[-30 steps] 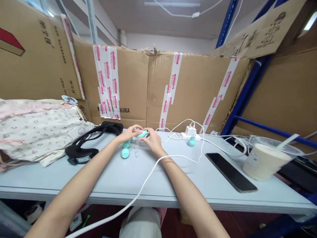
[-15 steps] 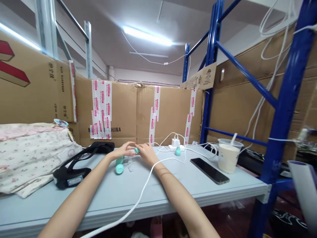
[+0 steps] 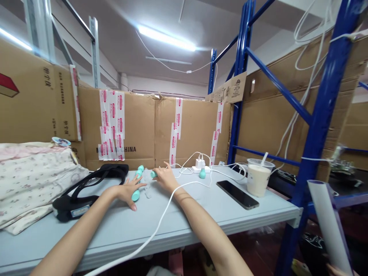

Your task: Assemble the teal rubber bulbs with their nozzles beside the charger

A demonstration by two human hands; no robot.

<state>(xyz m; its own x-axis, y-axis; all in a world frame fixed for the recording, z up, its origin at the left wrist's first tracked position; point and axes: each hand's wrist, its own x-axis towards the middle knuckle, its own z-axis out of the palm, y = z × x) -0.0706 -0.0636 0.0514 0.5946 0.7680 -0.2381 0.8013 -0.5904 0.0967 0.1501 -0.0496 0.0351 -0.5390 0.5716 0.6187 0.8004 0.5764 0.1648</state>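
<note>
My right hand (image 3: 162, 177) rests on the pale table (image 3: 120, 226) with its fingertips closed on a small teal piece (image 3: 153, 174); one finger sticks up. My left hand (image 3: 125, 191) lies flat with fingers spread, touching a teal rounded piece (image 3: 135, 196). A further teal piece (image 3: 140, 169) and small clear bits lie between the hands. A white cable (image 3: 161, 222) crosses my right forearm and drops over the table's front edge.
A white charger block (image 3: 199, 165) with another teal piece (image 3: 202, 174) sits at the back. A dark phone (image 3: 237, 189) and a lidded cup of milky drink (image 3: 257, 178) lie right. A black strap bag (image 3: 89, 188) and floral cloth (image 3: 31, 172) lie left. A blue rack post (image 3: 313, 126) and a rolled white sheet (image 3: 327, 222) stand right.
My left hand has let go of the teal piece and slid back left, flat onto the table. The right hand keeps the piece. The view has swung up and to the right.
</note>
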